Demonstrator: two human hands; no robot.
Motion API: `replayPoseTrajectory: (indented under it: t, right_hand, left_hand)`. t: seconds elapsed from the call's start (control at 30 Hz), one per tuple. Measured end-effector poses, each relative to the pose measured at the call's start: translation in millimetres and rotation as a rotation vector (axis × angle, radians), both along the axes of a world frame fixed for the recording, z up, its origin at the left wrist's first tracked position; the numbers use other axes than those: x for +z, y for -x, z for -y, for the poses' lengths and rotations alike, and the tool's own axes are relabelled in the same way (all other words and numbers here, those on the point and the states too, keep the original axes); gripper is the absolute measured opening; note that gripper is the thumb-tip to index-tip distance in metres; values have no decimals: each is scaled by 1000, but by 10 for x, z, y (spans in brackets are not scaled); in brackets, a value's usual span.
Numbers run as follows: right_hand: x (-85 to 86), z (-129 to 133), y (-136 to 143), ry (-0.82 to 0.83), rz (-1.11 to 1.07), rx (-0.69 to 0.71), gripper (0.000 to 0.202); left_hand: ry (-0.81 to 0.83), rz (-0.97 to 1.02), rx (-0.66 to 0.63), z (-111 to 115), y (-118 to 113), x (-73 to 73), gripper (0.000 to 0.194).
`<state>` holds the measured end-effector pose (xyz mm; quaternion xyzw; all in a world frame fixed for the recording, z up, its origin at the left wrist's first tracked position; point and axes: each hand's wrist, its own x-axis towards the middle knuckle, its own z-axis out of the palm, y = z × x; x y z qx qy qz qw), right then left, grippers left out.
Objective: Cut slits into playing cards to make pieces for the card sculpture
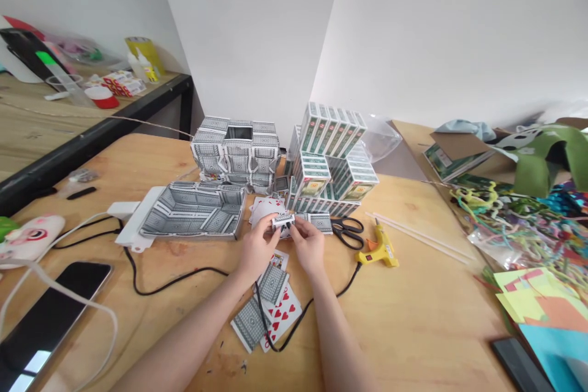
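A playing card (283, 220), bent or folded, is pinched between my left hand (258, 246) and my right hand (309, 247). My left fingers grip its left end, and my right fingers close on its right end. Loose cards (265, 207) lie fanned just behind my hands. Nearer to me, more playing cards (281, 312) overlap on the table, some face down, one showing hearts. Beyond my right hand are black-handled scissors (349, 233), their blades hidden by patterned cards (320, 222). The yellow glue gun (379, 250) lies farther right.
At the back stand a card-covered box (239, 150) with a top opening and stacked card packs (328, 128). A card-lined tray (195, 211) sits left. A black cable (184, 274) crosses under my arms. A phone (55, 312) lies left; craft materials (519, 214) crowd the right.
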<state>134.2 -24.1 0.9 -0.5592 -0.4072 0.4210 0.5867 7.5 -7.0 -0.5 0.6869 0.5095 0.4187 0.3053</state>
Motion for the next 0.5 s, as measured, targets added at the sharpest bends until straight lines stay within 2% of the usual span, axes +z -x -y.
replayPoseTrajectory:
  t: [0.17,0.3,0.5]
  right_hand:
    - [6,14,-11,39,69,-10,31]
    - [40,12,-31,22,4,-40,27]
    - [81,4,-94,31,-165,117,17]
  left_hand:
    - [-34,-78,-3,-2,9,-15,37]
    - [-20,-63,-20,-4,31,15,39]
    - [-15,-5,11,-8,31,60,31]
